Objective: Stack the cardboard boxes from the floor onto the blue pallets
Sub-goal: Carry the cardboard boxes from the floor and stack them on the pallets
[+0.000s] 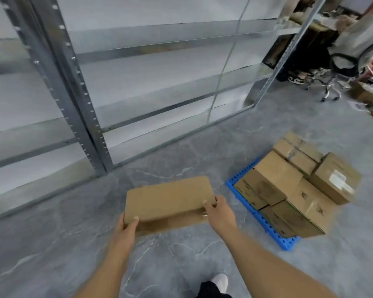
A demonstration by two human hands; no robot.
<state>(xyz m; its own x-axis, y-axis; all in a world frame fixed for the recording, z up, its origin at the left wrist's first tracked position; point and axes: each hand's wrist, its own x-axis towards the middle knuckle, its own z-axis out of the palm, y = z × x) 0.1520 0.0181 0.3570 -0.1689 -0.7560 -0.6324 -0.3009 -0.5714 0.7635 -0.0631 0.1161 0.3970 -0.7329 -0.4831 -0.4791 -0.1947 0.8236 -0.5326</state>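
Both bare hands, left (pixel 126 227) and right (pixel 220 211), clamped on flat brown cardboard box (pixel 168 198), held above grey floor. Blue plastic pallet (pixel 267 224) at 2 o'clock, crowded; careless placement could topple stacked boxes (pixel 293 186).

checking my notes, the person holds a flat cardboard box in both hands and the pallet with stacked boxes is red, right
Not quite: the pallet under the stacked boxes is blue, not red, as the head view shows. The rest holds: left hand and right hand both hold the flat cardboard box.
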